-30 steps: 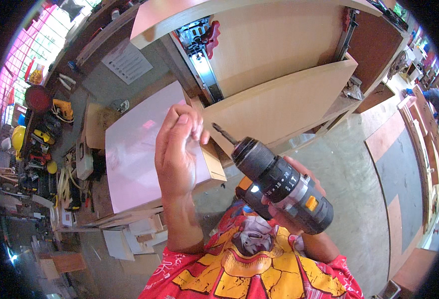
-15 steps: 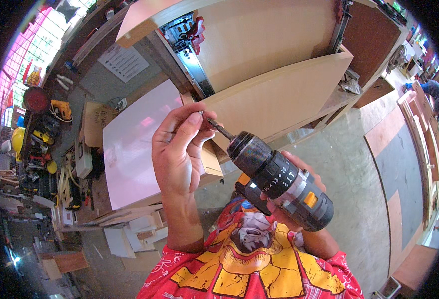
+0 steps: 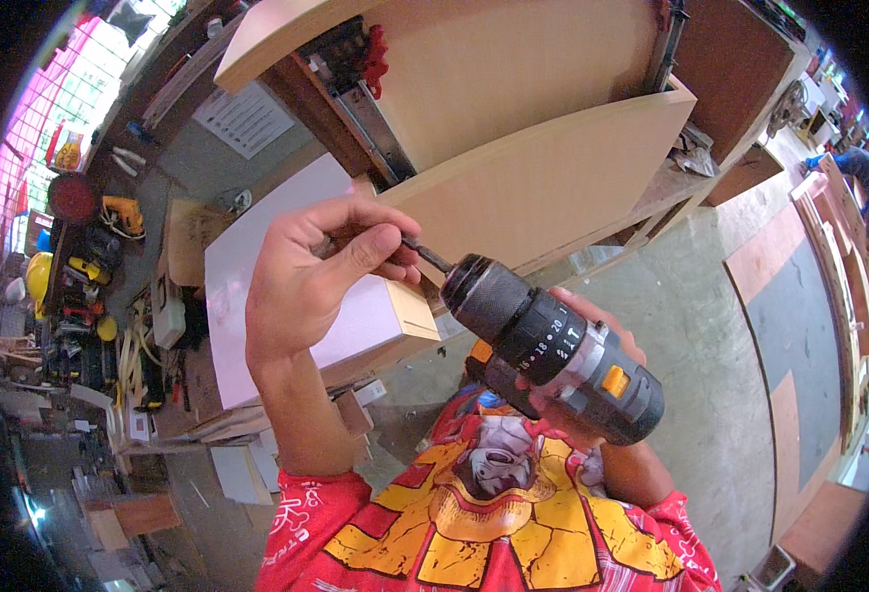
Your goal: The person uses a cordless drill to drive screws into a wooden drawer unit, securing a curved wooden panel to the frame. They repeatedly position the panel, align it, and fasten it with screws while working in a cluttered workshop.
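Note:
My right hand (image 3: pixel 592 331) is wrapped round a black and grey cordless drill (image 3: pixel 553 345) with an orange switch, held in front of my chest and pointing up to the left. A dark driver bit (image 3: pixel 432 259) sticks out of its chuck. My left hand (image 3: pixel 340 252) is closed, thumb and fingers pinched round the tip of that bit. Whatever small piece may sit at the tip is hidden by the fingers. Just beyond both hands stands a pale wooden drawer (image 3: pixel 553 187), its metal slide (image 3: pixel 375 128) beside a red clamp-like part (image 3: pixel 374 61).
A white panel (image 3: pixel 232 326) lies on the bench to the left, behind my left arm. Farther left are a yellow power tool (image 3: pixel 121 215) and a cardboard box (image 3: pixel 189 237). Wooden frames (image 3: pixel 834 266) line the floor at right, where another person (image 3: pixel 859 178) bends over.
My left hand has tilted and its wrist moved left, the fingers closing over the bit's tip, where a small shiny piece showed before. The bright light on the drawer slide has gone out.

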`<state>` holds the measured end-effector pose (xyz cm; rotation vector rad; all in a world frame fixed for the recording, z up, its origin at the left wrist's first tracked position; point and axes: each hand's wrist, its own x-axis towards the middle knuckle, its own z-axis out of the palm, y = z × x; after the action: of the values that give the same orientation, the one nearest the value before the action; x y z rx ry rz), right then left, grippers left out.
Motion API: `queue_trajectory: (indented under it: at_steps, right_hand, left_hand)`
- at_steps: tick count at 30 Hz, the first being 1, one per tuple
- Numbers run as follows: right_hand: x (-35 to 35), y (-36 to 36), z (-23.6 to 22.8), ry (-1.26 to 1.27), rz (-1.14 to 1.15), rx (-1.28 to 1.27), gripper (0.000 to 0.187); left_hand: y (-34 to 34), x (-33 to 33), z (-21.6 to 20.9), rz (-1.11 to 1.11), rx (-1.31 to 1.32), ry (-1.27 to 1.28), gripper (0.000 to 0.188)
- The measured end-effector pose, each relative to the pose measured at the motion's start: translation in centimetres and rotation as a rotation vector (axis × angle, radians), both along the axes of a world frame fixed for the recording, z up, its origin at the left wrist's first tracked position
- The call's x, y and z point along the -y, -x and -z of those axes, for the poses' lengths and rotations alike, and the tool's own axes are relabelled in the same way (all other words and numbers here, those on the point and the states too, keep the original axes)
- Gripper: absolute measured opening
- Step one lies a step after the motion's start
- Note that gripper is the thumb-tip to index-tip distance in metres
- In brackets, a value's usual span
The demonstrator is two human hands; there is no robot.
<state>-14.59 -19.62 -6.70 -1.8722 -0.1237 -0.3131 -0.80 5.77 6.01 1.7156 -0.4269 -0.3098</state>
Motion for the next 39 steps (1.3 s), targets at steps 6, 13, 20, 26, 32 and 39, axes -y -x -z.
queue_trajectory:
  at_steps: [6,13,20,26,32,39]
  right_hand:
    - [0.2,-0.5,0.8,-0.233,-0.085,-0.098,0.087]
    - [-0.5,-0.5,-0.3,-0.795,-0.148,-0.069,0.099]
    - [-1.1,-0.3,0.4,-0.947,-0.174,0.05,0.096]
    - [-0.1,-0.2,0.0,-0.831,-0.179,0.043,0.098]
    - [-0.5,0.0,-1.3,-0.858,-0.112,-0.032,0.097]
    - [-0.3,-0.3,-0.3,-0.695,-0.065,-0.041,0.099]
  left_hand:
    - [-0.6,1.6,1.5,0.126,-0.196,0.417,0.026]
    - [0.7,5.4,1.3,0.145,-0.404,0.706,0.033]
    - [-3.1,3.1,-0.5,-0.681,0.582,0.286,0.046]
    - [-8.8,2.4,-2.0,-0.523,0.796,0.344,0.055]
    - [-11.8,2.2,-0.1,-0.589,1.047,0.249,0.065]
    - [-12.8,3.7,-0.5,-0.679,0.989,0.315,0.063]
